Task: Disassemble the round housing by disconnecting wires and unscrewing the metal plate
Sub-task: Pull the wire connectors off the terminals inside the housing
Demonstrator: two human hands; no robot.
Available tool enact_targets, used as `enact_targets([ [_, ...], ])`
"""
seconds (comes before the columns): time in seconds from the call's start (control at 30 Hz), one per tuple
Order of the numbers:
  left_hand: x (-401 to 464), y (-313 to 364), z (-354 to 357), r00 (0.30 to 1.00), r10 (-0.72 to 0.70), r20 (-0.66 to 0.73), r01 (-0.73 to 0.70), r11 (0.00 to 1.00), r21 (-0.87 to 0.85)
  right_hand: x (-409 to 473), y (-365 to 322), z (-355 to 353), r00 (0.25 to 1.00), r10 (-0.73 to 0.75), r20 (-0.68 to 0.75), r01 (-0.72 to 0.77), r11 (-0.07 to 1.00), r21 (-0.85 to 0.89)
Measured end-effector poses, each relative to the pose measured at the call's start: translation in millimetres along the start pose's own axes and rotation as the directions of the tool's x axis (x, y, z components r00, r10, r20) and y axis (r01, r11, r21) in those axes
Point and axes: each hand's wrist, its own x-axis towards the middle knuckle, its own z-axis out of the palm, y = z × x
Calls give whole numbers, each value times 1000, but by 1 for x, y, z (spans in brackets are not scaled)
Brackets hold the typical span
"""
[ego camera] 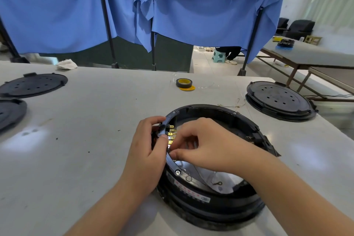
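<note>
Round housing sits on the surface, near edge. Left hand grips its rim; right hand pinches a thin wire at the brass terminals. Housing looks rigid, light plastic; tabs bendable, so pull at connectors.

White table, lightly speckled. The round housing is set on it, gripped at its left rim. Two black perforated discs are laid far left of the grip; a third beyond it to the right. A tape roll and crumpled cloth are seen farther back; thin wires lie just behind the housing.
</note>
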Motion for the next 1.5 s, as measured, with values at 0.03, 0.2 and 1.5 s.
enact_targets([
  [0.03,0,0,0,1000,2,-2,-2,1000,6,0,1,1,1000,0,-6,0,1000,6],
  [0.2,-1,1,0,1000,-2,-7,2,1000,3,-3,2,3,1000,12,-16,-12,999,31],
  [1.5,-1,1,-1,1000,-22,4,23,1000,-13,-3,6,1,1000,0,-28,0,1000,-12],
])
